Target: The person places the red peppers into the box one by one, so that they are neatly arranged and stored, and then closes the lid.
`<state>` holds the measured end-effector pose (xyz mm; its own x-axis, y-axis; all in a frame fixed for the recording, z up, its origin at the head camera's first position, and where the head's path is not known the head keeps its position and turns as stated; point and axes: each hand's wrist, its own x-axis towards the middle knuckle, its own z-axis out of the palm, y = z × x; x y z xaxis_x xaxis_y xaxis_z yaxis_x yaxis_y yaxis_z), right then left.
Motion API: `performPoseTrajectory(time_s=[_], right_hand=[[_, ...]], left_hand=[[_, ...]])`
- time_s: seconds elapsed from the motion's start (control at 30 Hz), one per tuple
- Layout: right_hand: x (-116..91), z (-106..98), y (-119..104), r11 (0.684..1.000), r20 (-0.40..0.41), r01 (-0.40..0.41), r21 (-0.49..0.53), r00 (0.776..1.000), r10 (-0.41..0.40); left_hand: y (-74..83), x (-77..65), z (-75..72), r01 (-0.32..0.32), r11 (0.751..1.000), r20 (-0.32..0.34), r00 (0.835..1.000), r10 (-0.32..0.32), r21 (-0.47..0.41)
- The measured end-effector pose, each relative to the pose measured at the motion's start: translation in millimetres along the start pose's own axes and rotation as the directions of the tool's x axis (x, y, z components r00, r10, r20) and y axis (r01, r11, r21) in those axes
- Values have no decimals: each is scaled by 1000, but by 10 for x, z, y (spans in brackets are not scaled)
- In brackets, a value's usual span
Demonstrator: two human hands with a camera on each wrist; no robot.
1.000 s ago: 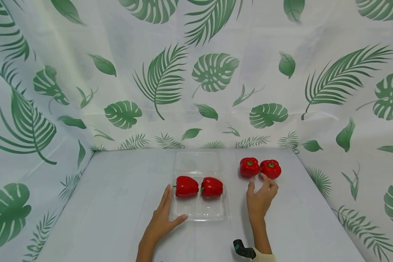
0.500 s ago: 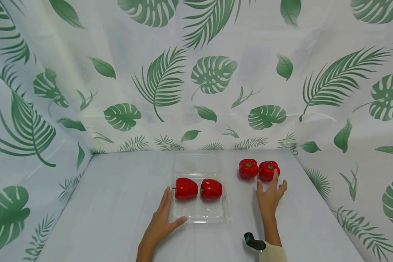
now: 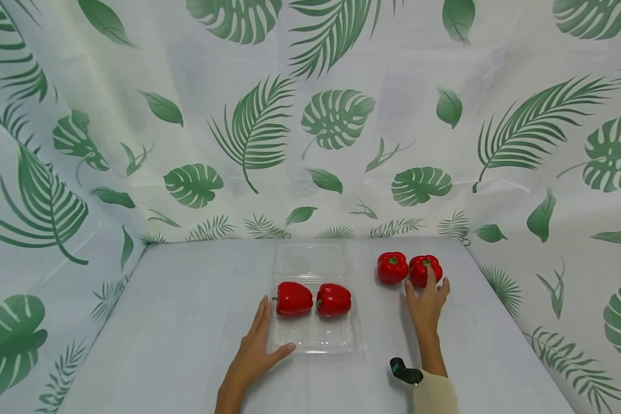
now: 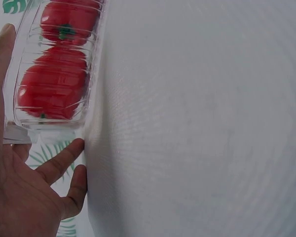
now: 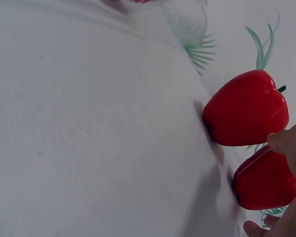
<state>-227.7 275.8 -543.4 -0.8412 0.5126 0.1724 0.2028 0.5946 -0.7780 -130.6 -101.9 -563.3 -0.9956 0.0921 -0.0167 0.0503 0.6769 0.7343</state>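
A clear plastic clamshell box [image 3: 313,349] lies with its lid laid back, holding two red bell peppers [image 3: 294,299] on their sides in its far half. My left hand [image 3: 252,352] rests against the box's left side, fingers extended along it and thumb at the near edge. Two more red bell peppers stand right of the box, stems up, side by side. At the rightmost pepper [image 3: 417,272] is my right hand [image 3: 426,306], fingers spread, index reaching over its top and thumb at its near left. The right wrist view shows the thumb overlapping that pepper [image 5: 261,182], beside the other pepper [image 5: 244,111].
The box's open lid [image 3: 311,257] reaches back toward the leaf-printed cloth [image 3: 341,195] behind the white table [image 3: 186,322]. Similar cloth hangs along both sides. A black device [image 3: 406,372] sits on the right wrist, next to a pale sleeve [image 3: 436,394].
My right hand has moved rightward from between the two standing peppers to the rightmost one, its fingers spreading and then coming over it. The left hand and box stay put.
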Motion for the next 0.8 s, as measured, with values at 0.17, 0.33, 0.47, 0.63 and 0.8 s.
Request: performPoseTrajectory(time_s=[0.17,0.33,0.47,0.63,0.8], right_hand=[[44,1,7,999,6,7,45,1000,-7],[63,3,24,998,-14,10,68,1000,-9],[62,10,18,997,-40,11,78,999,-8],[84,9,2,995,-100,-6,95,995,16],[119,-26,27,994,-130,-28,107,991,42]], left_hand=[[-6,4,-6,-8,1000,-3,1000,8,-6],[-10,-7,4,1,1000,0,1000,-1,-13],[-12,-14,10,-1,1000,-5,1000,1,-9],[-1,-12,5,-1,1000,-6,1000,1,-10],[7,-7,3,-9,1000,-6,1000,9,-3]])
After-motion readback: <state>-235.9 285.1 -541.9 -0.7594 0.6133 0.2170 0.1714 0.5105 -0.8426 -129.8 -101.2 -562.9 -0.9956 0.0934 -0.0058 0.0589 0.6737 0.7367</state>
